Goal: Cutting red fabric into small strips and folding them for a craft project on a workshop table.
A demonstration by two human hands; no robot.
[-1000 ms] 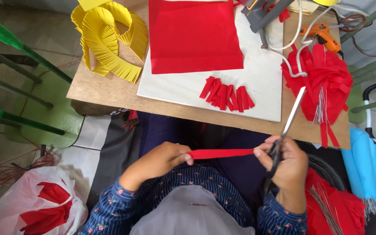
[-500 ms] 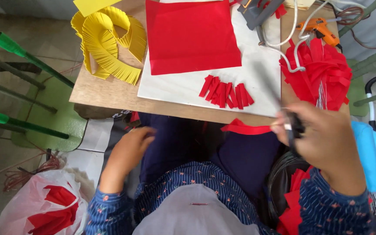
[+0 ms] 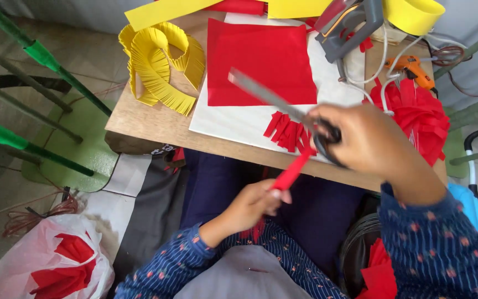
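Your right hand (image 3: 374,141) grips a pair of scissors (image 3: 283,108), fingers clamped through the dark handles, blades blurred and pointing up-left away from your fingers over the white board (image 3: 233,124). Your left hand (image 3: 253,205) sits below and left of the right one, over your lap, fingers pinched together on the lower end of a red paper strip (image 3: 293,173); the strip runs up-right from those fingers toward the scissor handles, though whether it touches them you cannot tell. Just beyond the strip's upper end, a small pile of red cut pieces (image 3: 286,132) lies on the board at the near edge of the counter (image 3: 139,119). Farther out from your fingers, a red sheet (image 3: 261,63) lies flat on the board. Far left of your fingers, yellow fringed paper (image 3: 159,69) curls on the counter. Right of your right hand, a red fringed pom-pom (image 3: 419,119) rests by an orange glue gun (image 3: 413,69). Down-left of your left hand, on the floor, a white plastic bag (image 3: 45,266) holds red scraps.
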